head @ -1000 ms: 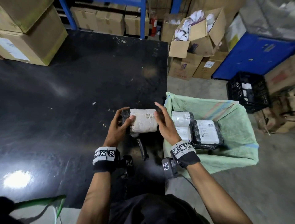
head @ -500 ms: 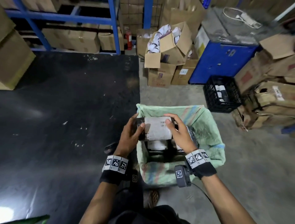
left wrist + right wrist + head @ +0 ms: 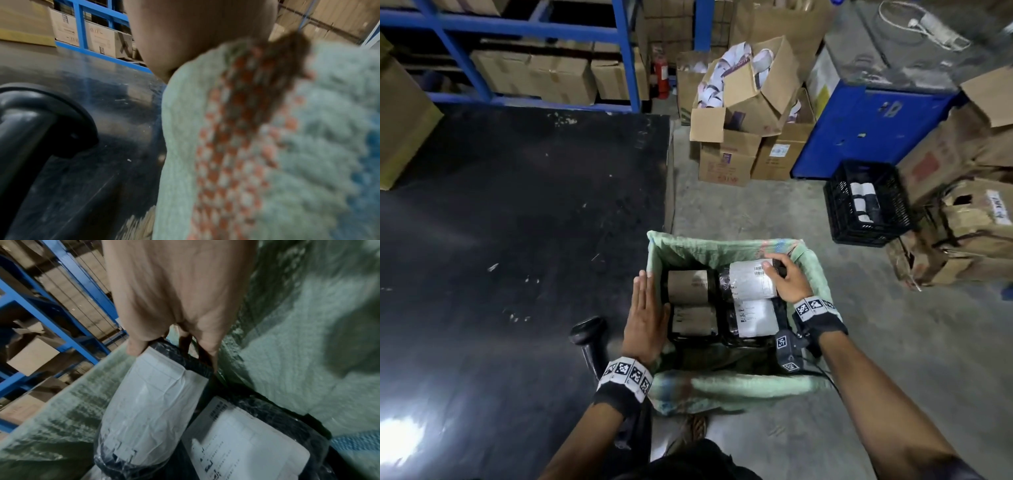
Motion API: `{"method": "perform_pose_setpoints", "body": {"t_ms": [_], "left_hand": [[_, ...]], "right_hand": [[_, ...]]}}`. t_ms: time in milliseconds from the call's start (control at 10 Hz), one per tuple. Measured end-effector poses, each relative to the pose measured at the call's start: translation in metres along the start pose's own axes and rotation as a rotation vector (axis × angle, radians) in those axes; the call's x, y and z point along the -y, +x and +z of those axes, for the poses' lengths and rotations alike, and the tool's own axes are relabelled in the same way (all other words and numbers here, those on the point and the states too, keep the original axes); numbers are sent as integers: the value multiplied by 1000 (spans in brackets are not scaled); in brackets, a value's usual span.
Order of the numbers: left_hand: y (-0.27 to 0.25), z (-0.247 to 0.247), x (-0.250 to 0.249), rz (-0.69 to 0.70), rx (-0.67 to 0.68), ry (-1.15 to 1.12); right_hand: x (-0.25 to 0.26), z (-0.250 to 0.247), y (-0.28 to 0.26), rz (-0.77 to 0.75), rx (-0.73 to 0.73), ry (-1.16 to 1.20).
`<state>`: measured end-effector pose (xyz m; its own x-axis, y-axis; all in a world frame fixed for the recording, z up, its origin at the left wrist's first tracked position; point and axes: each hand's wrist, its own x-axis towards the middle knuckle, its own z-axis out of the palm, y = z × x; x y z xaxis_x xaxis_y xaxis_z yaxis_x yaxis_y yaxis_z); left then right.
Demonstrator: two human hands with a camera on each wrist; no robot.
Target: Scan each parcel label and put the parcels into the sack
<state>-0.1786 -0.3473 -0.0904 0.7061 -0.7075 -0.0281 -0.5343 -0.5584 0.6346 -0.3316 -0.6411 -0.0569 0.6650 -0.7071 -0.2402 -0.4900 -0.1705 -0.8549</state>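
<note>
A pale green woven sack stands open on the floor at the black table's right edge. Several black-wrapped parcels with white labels lie inside it. My right hand grips the far-right parcel by its end, thumb on the label, low in the sack. The right wrist view shows the right hand on that parcel, beside another labelled parcel. My left hand is flat with straight fingers against the sack's left rim, holding nothing. A black handheld scanner lies on the table left of it.
Cardboard boxes and a blue cabinet stand beyond the sack. A black crate holding more parcels sits on the floor to the right, with worn cartons beside it. Blue shelving with boxes lines the back.
Both hands carried the parcel from over the table to the right and down into the sack. The left hand let go and now lies flat at the sack's left rim.
</note>
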Motion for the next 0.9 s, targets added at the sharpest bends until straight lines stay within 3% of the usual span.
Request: {"method": "perform_pose_setpoints", "body": {"t_ms": [300, 500, 800, 900], "left_hand": [[0, 6, 2, -14, -40, 65], [0, 8, 7, 3, -42, 66], [0, -3, 4, -36, 6, -33], [6, -12, 11, -58, 24, -15]], "right_hand": [[-61, 23, 29, 93, -22, -83], [-61, 26, 34, 147, -15, -176], [-16, 26, 29, 259, 17, -439], [18, 24, 10, 199, 53, -493]]}}
